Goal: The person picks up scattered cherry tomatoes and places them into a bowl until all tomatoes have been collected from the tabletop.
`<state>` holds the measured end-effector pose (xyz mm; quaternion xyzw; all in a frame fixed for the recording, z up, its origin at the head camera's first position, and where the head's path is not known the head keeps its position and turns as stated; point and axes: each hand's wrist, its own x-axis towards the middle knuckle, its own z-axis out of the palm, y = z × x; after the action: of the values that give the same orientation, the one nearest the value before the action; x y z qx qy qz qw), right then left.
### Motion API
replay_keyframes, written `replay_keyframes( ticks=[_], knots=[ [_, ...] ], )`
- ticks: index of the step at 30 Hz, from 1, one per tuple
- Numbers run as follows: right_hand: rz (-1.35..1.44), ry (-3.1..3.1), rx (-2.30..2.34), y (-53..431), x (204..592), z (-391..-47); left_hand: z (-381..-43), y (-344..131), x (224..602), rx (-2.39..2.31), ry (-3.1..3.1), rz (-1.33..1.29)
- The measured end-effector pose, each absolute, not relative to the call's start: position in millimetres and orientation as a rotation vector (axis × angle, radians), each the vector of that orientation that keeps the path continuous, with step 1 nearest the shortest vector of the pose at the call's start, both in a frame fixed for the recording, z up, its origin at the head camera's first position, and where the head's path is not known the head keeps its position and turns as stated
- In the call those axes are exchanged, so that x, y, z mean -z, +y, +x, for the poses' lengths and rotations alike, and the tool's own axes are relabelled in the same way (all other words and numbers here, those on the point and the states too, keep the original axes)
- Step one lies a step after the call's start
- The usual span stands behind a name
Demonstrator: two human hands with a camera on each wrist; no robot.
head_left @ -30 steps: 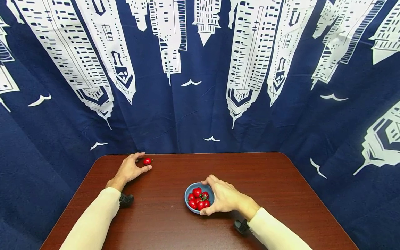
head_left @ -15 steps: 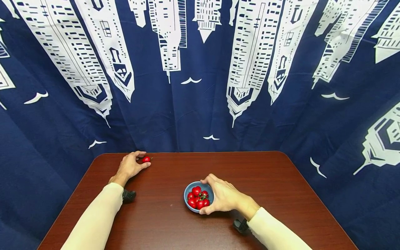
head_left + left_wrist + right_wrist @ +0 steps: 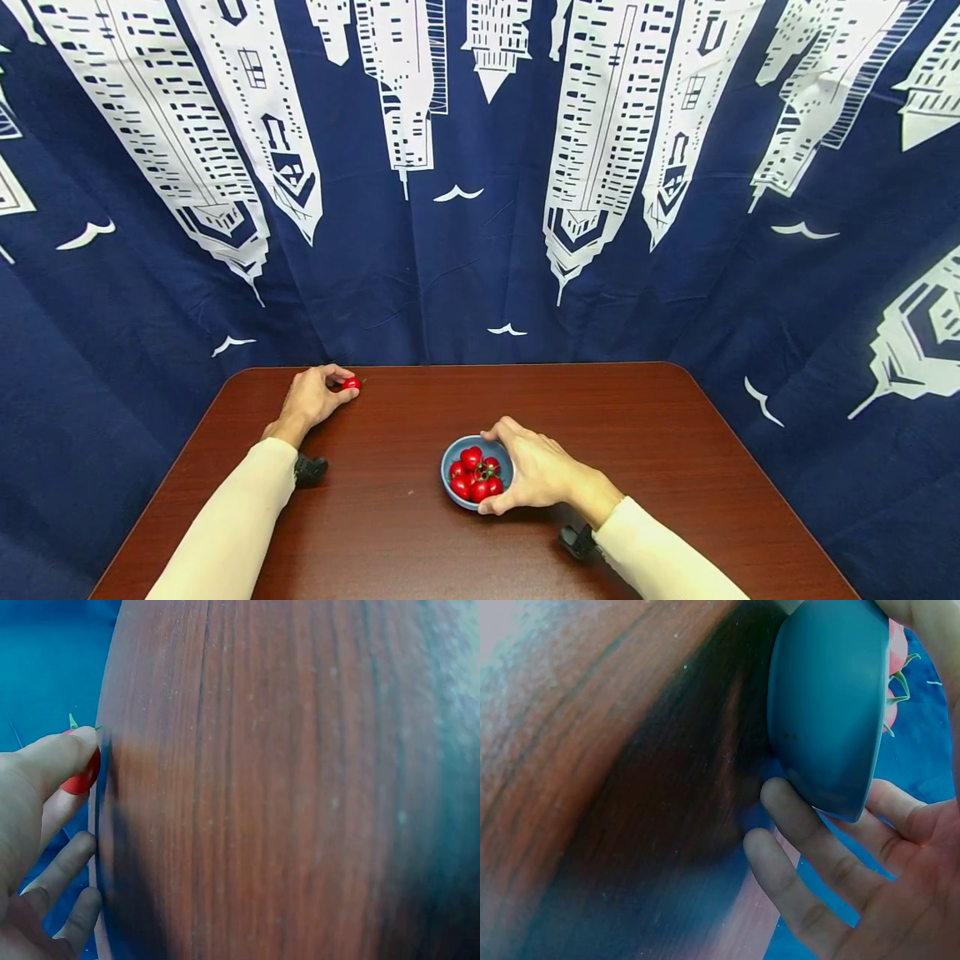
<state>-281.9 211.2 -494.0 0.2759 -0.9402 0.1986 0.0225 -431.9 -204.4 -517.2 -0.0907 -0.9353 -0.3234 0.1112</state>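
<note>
Near the table's far left edge, my left hand [image 3: 309,402] pinches a small red cherry tomato [image 3: 350,383] between thumb and index finger. In the left wrist view the tomato [image 3: 82,778] shows a green stem, and the other fingers are spread apart from it. My right hand [image 3: 542,471] grips the right side of a round blue bowl [image 3: 445,477], thumb on the near rim and fingers at the far side. Several red tomatoes [image 3: 480,490] fill the bowl, with a green stem among them. From the right wrist, the bowl's outer wall [image 3: 829,705] is seen close up.
Both hands work over a dark reddish-brown wooden table [image 3: 420,550] with rounded far corners. Behind it hangs a navy cloth [image 3: 375,283] printed with white buildings and birds. The bowl stands near the middle of the table.
My left thumb and fingers have closed in on the small tomato and now pinch it; it has shifted slightly left. My right hand and the bowl have stayed in place.
</note>
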Motion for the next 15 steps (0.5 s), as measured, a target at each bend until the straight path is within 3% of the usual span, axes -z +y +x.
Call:
replay_keyframes(
  ticks=[15],
  knots=[
    [0.845,-2.922,-0.591,210,494,-281,-419,-207,499,0.943,-2.699,-0.296]
  ],
)
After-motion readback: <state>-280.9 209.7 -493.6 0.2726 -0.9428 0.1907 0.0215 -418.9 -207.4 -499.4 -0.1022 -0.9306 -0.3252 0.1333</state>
